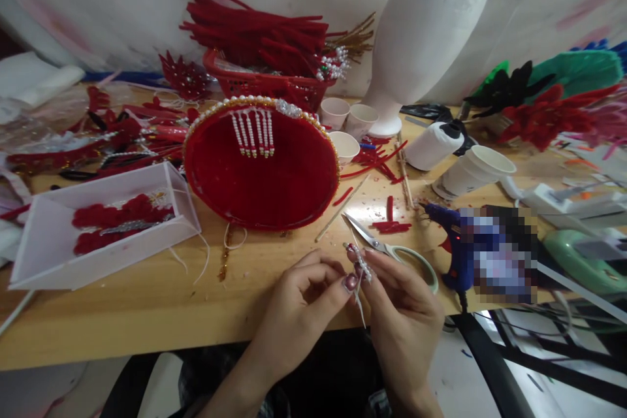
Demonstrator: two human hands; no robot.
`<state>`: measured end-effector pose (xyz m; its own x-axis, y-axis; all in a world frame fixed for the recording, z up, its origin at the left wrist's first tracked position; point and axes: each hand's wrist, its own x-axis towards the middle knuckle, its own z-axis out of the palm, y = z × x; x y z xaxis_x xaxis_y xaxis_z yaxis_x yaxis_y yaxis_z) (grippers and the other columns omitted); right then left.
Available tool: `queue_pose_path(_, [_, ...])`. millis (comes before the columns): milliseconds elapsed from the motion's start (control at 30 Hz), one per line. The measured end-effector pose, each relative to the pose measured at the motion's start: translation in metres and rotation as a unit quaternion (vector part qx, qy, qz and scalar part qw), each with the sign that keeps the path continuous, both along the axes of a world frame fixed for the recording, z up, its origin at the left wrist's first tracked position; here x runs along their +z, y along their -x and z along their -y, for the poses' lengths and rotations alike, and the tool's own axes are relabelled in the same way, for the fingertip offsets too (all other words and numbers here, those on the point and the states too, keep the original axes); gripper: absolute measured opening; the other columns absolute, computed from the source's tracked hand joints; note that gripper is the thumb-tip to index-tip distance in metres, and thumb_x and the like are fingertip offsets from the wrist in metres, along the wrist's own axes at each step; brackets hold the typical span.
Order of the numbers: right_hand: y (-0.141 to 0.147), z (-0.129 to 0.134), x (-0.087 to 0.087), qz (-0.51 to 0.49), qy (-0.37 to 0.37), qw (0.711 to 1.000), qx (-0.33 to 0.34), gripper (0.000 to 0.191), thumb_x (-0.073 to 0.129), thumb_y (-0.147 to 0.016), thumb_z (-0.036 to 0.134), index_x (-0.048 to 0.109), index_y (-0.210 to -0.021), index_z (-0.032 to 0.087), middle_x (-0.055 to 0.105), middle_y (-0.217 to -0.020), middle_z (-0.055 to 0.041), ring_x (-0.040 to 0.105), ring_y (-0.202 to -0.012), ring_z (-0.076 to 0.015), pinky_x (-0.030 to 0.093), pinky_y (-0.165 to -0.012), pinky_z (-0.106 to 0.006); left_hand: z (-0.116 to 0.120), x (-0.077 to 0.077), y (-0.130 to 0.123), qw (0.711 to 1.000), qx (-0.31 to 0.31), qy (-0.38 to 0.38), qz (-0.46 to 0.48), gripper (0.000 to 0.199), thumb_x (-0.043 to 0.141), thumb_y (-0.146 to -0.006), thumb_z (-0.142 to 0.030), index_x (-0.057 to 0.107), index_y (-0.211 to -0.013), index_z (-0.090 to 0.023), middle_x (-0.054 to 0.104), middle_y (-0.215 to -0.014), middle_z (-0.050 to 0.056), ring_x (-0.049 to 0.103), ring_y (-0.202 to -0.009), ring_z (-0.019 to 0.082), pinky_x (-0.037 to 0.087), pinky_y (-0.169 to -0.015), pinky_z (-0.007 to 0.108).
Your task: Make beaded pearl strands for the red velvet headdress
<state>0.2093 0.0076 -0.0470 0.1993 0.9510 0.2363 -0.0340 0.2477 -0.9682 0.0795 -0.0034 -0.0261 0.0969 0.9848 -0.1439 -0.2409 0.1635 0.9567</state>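
Two hands, left [298, 313] and right [406, 317], each with a pinching grip, hold a short strand of round white beads [365, 267] above the pale wooden counter's [147, 313] front; the strand slants away leftward (right fingers seem nearer).

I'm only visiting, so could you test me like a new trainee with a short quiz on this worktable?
1. True or false: the blue glue gun lies to the right of the pale-green-handled scissors.
2. What is between the fingers of the left hand and right hand?
a) a white cup
b) a short strand of white beads
c) a green flower
3. Fill in: the fuzzy red stems are piled in a red plastic ____.

Key: 1 true; 2 b; 3 basket.
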Motion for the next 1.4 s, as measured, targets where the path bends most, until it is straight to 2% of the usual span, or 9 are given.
queue_pose_path(167, [0.003,0.001,0.002,-0.019,0.005,1.0,-0.007,0.028,0.081,-0.079,0.011,0.083,-0.098,0.031,0.085,-0.093,0.0006,0.081,-0.084,-0.0161,0.065,-0.077,-0.018,-0.001,-0.001,-0.006,0.999,-0.017,0.026,0.004,0.026,0.068,-0.089,-0.038,0.064,-0.07,-0.02,0.061,-0.08,0.001,0.053,-0.074,0.016,0.046,-0.081,0.031])
queue_pose_path(400, [-0.004,-0.002,-0.005,-0.02,-0.006,1.0,0.012,0.032,0.078,-0.081,0.009,0.083,-0.1,0.033,0.084,-0.096,0.0005,0.081,-0.084,-0.0183,0.066,-0.076,-0.025,-0.001,-0.004,-0.001,0.996,-0.089,-0.018,0.011,0.016,0.055,-0.096,-0.029,0.068,-0.091,-0.022,0.068,-0.093,0.002,0.062,-0.091,0.018,0.047,-0.086,0.029])
queue_pose_path(533, [-0.005,-0.003,-0.012,-0.004,-0.052,0.998,0.027,0.034,0.071,-0.087,0.008,0.082,-0.103,0.036,0.083,-0.103,0.001,0.077,-0.098,-0.0198,0.063,-0.086,-0.032,-0.002,-0.002,-0.001,0.999,-0.039,-0.024,0.001,0.018,0.056,-0.093,-0.022,0.07,-0.083,-0.021,0.069,-0.085,0.001,0.063,-0.086,0.018,0.048,-0.082,0.027])
queue_pose_path(733, [-0.003,-0.003,-0.016,0.0,-0.066,0.998,-0.024,0.028,0.071,-0.086,0.01,0.083,-0.096,0.034,0.083,-0.098,-0.001,0.077,-0.096,-0.0242,0.061,-0.092,-0.044,-0.006,-0.004,0.002,0.996,0.075,-0.05,0.01,0.02,0.06,-0.087,-0.016,0.07,-0.07,-0.019,0.067,-0.083,0.002,0.061,-0.085,0.017,0.046,-0.078,0.025])
queue_pose_path(933, [-0.002,-0.006,-0.012,-0.053,-0.004,0.998,-0.027,0.025,0.075,-0.083,0.011,0.084,-0.093,0.033,0.084,-0.096,-0.001,0.079,-0.09,-0.0209,0.064,-0.085,-0.034,-0.006,-0.014,0.008,0.978,0.138,0.086,0.134,0.01,0.064,-0.085,-0.022,0.072,-0.08,-0.018,0.065,-0.08,0.0,0.056,-0.068,0.011,0.044,-0.062,0.021])
queue_pose_path(1067, [0.002,-0.013,-0.005,-0.109,0.024,0.993,-0.042,0.02,0.08,-0.076,0.013,0.084,-0.084,0.031,0.085,-0.086,-0.0004,0.081,-0.079,-0.0199,0.066,-0.076,-0.031,-0.007,-0.012,0.01,0.978,0.172,0.069,0.096,0.013,0.068,-0.088,-0.031,0.072,-0.094,-0.02,0.07,-0.092,0.001,0.06,-0.073,0.01,0.047,-0.065,0.019])
queue_pose_path(1233, [0.003,-0.017,0.0,-0.169,0.042,0.984,0.027,0.018,0.084,-0.073,0.016,0.084,-0.082,0.032,0.085,-0.082,0.0008,0.081,-0.075,-0.018,0.066,-0.074,-0.027,-0.018,-0.002,0.013,0.996,0.076,0.027,0.042,0.032,0.065,-0.093,-0.032,0.067,-0.124,-0.025,0.073,-0.118,0.006,0.067,-0.094,0.015,0.052,-0.082,0.026])
queue_pose_path(1333, [-0.001,-0.015,0.001,-0.184,0.057,0.978,0.082,0.015,0.084,-0.075,0.02,0.085,-0.083,0.032,0.085,-0.085,0.0008,0.081,-0.077,-0.0178,0.065,-0.072,-0.025,-0.025,0.002,0.013,1.0,-0.013,-0.004,0.011,0.017,0.067,-0.09,-0.026,0.074,-0.104,-0.022,0.076,-0.103,0.005,0.068,-0.094,0.018,0.052,-0.087,0.029])
queue_pose_path(1400, [-0.005,-0.015,0.002,-0.182,0.062,0.976,0.101,0.014,0.085,-0.076,0.022,0.085,-0.084,0.033,0.085,-0.086,-0.0001,0.081,-0.08,-0.0194,0.066,-0.073,-0.028,-0.027,0.003,0.014,0.999,-0.008,-0.023,-0.024,0.011,0.066,-0.091,-0.027,0.074,-0.09,-0.021,0.075,-0.09,0.002,0.068,-0.088,0.018,0.051,-0.082,0.028])
